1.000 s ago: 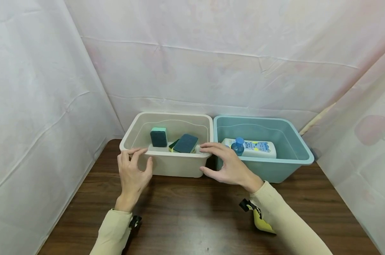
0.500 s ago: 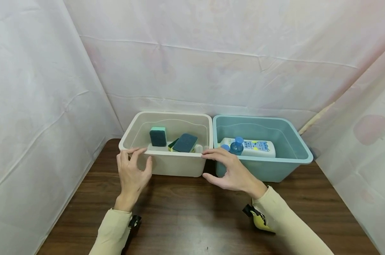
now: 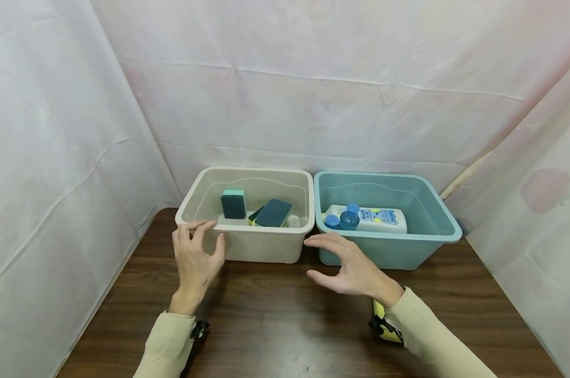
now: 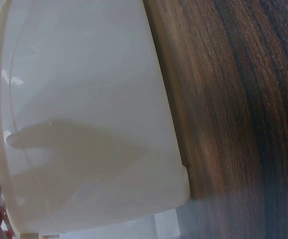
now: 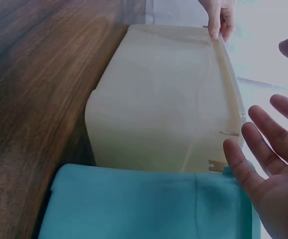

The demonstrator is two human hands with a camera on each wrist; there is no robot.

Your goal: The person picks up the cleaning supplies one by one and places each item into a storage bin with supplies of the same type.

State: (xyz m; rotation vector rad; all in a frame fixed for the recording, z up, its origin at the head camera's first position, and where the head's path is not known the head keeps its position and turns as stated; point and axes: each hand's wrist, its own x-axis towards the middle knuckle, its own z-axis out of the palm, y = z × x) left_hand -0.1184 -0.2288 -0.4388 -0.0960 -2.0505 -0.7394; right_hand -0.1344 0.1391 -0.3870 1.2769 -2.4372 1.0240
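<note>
In the head view, my left hand (image 3: 195, 265) grips the front rim of a cream plastic bin (image 3: 261, 248) near its left corner. The right wrist view shows that thumb outside the rim, fingers over the other side. Inside the bin, a green sponge (image 3: 233, 205) with a dark scouring side stands upright at the left. Another dark-faced sponge (image 3: 274, 212) leans on a yellow-edged one beneath it. My right hand (image 3: 353, 268) is held apart from both bins, fingers spread and thumb away, holding nothing. Beside it stands a blue-green bin (image 3: 384, 252).
The blue-green bin holds a lying white bottle (image 3: 384, 220) with a blue label and two blue-capped bottles (image 3: 349, 217). A yellow item (image 3: 391, 333), mostly hidden, lies under my right forearm on the dark wooden table (image 3: 275, 320). White curtains (image 3: 285, 105) hang behind and at both sides.
My right hand has come off the cream bin's front right corner, drawing back toward me and rightward. My left hand stays on the rim, and the bins look unmoved.
</note>
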